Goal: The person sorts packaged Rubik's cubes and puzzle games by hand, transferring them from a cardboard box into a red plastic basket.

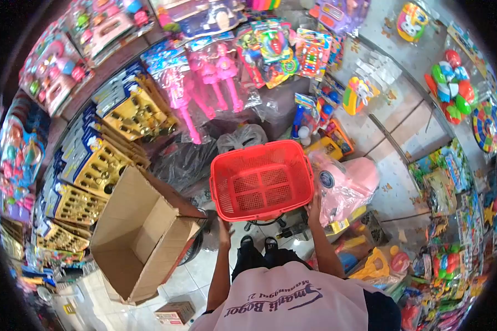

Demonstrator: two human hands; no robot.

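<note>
While both hands sit under the rim, finger detail is mostly hidden:

left hand: at the near-left corner of the basket; fingers go up under the rim, out of sight — looks like a grip on that edge, palm not visible.
right hand: at the near-right corner, pressed to the rim and closed on it; fingertips lost between the basket and the pink bag.
basket: red plastic, rectangular, rounded corners, lattice floor and slotted walls; empty, held level, centre of view, above the person's shoes.
stool: only a dark ring and legs show beneath the basket; the rest is covered.
pink bag: clear crinkled film over a smooth pink moulded shape — contents unclear; touching the basket's right wall.
box: plain brown corrugated cardboard, flaps open, tilted, left of the basket, inside empty as far as seen.
yellow packs: overlapping rows of blue-and-yellow carded blister packs, far left; contents too small to read.
edges: fisheye bends and darkens everything at the border; hanging toys there are hard to make out.
</note>
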